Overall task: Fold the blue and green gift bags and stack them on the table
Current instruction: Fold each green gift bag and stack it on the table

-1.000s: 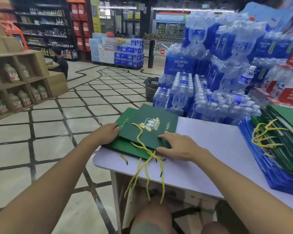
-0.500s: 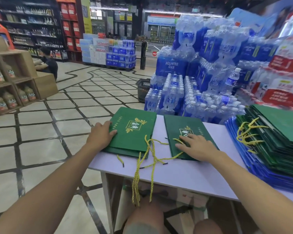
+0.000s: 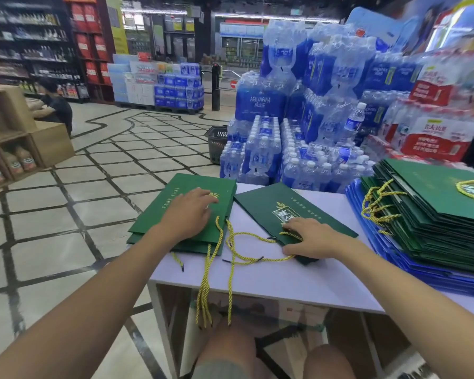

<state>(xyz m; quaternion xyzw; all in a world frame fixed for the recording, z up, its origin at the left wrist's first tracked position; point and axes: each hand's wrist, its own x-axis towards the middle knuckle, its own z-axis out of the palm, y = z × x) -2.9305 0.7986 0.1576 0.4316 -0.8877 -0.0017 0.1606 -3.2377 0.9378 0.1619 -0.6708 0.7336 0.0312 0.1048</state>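
While both hands lie flat on green bags, the main risk is the cords. The left hand (image 3: 188, 214) rests palm down, fingers straight, on the left stack (image 3: 175, 187) of folded green bags at the worktop's (image 3: 285, 277) near-left corner. The right hand (image 3: 308, 237) presses w/ spread, ungripping fingers on the near corner of a single green bag (image 3: 320, 214), which lies just beside that stack but apart from it. The gold cords (image 3: 230, 258) of both tangle between them, & several loops hang over the worktop edge toward the person's knees. If the single bag is slid or lifted onto the stack, a snagged cord could prob. drag the top bag askew. The stack seems to overhang the worktop's left edge, so a shove from the right may tip it to the floor. A cord trapped between bags would leave the stack lumpy. At far right the big pile (image 3: 435, 214), green over blue bags (image 3: 394, 263), fans out unevenly & could slump if bumped.

Materials: bags look like stiff matte card, flat rectangles w/ crisp edges & gold print. Cords are twisted rope, limp, w/ dark tips. The worktop is smooth & pale, so bags should slide easily. The water packs (image 3: 263, 154) behind are glossy shrink-wrap.
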